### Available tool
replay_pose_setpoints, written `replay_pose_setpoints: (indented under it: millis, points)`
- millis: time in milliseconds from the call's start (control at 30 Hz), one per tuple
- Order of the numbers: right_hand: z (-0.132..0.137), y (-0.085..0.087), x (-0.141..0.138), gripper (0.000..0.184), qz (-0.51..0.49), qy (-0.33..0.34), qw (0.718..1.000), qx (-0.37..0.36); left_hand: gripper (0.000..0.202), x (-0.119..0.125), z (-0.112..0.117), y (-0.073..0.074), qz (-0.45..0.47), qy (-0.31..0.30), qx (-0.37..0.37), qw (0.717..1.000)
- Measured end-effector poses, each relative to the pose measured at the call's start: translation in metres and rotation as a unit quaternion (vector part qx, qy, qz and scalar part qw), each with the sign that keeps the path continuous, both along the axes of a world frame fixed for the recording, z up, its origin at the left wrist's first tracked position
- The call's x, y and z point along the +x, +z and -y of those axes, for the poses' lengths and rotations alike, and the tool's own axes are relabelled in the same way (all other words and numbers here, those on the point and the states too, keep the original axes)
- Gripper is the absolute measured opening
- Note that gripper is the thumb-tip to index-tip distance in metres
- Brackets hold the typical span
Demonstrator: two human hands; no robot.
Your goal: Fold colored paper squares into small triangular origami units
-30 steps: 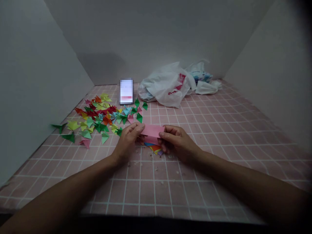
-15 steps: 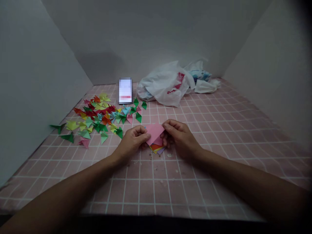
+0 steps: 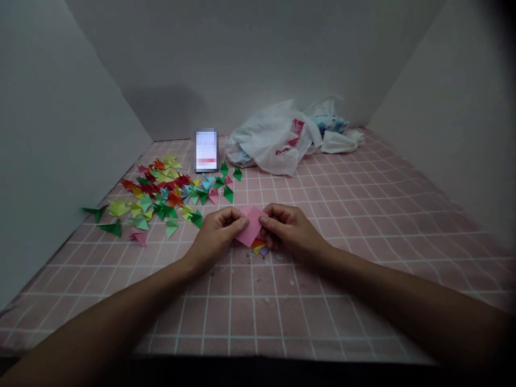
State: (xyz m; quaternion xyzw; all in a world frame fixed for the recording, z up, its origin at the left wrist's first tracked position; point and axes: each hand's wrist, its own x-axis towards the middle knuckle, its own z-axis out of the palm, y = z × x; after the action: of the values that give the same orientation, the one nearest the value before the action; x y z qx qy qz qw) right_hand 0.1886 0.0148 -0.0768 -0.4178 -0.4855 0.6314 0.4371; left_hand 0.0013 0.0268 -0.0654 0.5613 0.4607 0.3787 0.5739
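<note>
A small sheet of pink paper, turned with one corner toward me, is held between my two hands. My left hand pinches its left side, thumb on top. On the right side, my right hand grips it between thumb and fingers. Beneath the pink paper, partly hidden, lie coloured paper sheets in orange, yellow and purple on the pink checked cloth. Whether the pink paper has a crease cannot be made out.
Many folded paper pieces in green, red, yellow, blue and pink are spread at the left. A lit phone stands behind them. White plastic bags lie at the back. Walls enclose three sides of the checked cloth.
My right hand has moved left and slightly down, closer to my left hand. The pink paper has turned and shifted a little, and now covers more of the sheets below.
</note>
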Motion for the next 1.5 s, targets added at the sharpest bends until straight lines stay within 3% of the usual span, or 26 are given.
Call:
replay_pose_setpoints:
  millis: [467,900,1100,1300,1500]
  points:
    - [-0.0016,-0.0028,-0.0009,0.017,-0.042,0.023,0.999,0.014,0.031,0.0025,0.0038,-0.0006,0.009,-0.006,-0.007,1.0]
    - [0.0014,0.0028,0.0017,0.006,-0.046,0.013,0.999,0.019,0.024,0.005,0.0047,-0.0047,0.115,-0.002,-0.106,0.988]
    - [0.0024,0.0051,0.0017,0.005,-0.028,0.002,0.999,0.04,0.023,0.0048,0.0044,-0.001,0.116,-0.017,-0.116,0.986]
    - [-0.0005,0.0015,0.0029,0.003,-0.039,0.02,0.998,0.042,0.034,0.0052,0.0036,-0.0048,0.099,-0.057,-0.119,0.986]
    - [-0.0026,-0.0025,0.0035,0.002,-0.067,0.033,0.997,0.029,0.032,0.0034,0.0029,-0.0091,0.099,-0.046,-0.113,0.988]
